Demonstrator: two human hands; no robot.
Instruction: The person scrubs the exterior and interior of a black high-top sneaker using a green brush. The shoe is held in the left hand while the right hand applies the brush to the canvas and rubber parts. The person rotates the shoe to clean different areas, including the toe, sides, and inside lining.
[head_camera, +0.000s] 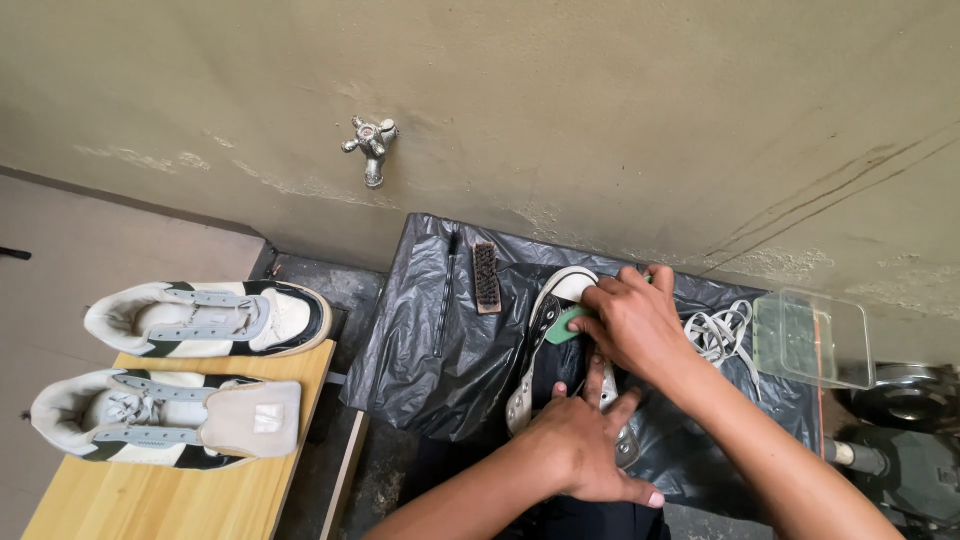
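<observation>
Here, three shoes show: one black sneaker (545, 345) with a white toe cap on the black plastic sheet (430, 340), and two white-and-dark sneakers, one far (210, 318) and one near (165, 417), side by side on the wooden table (180, 500) at the left. There are two brushes: a green one (568, 324) in the hand and a brown one (486, 278) lying loose on the sheet, just left of the black sneaker. The right hand (632, 322) is closed around the green brush, pressing it to the black sneaker near the toe. The left hand (585, 445) lies fingers spread on the near part of that sneaker, pinning it flat (it grips nothing). A pile of white laces (722, 332) sits just right of the right hand, and a clear plastic box (812, 338) stands beyond them at the sheet's right edge. The sheet's left half is bare and wrinkled, giving room that way; to the right the laces and box crowd in. One metal tap (372, 148) juts from the wall above the sheet. A dark gap separates the table from the sheet.
</observation>
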